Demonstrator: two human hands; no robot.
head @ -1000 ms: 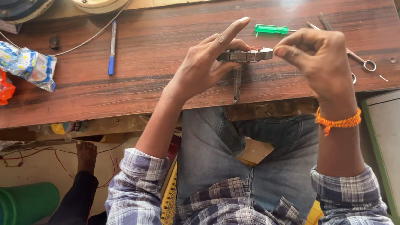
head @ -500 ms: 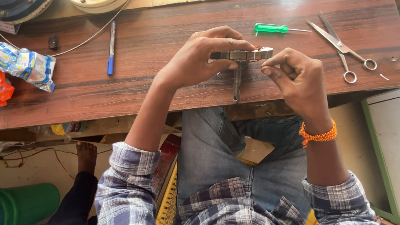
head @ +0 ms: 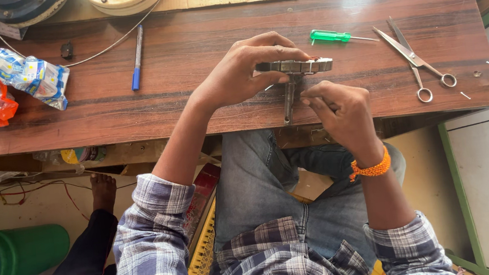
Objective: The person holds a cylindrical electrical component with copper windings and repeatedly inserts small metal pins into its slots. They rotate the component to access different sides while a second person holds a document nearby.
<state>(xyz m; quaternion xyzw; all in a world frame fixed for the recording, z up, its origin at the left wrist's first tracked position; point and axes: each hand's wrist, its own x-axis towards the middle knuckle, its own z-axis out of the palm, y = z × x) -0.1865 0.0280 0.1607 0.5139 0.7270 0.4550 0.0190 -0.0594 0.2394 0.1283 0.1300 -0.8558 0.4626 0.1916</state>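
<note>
Metal part (head: 294,67), pinched at its end by the left hand (head: 244,72) over the tabletop (head: 188,53) edge while right hand (head: 340,110) fingertips pinch below its stem, could slip floorward if either grip loosens.

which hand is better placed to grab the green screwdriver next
Right, probably. The left hand grips the metal part, while the right hand only pinches near its stem and sits on the green screwdriver's side.
</note>
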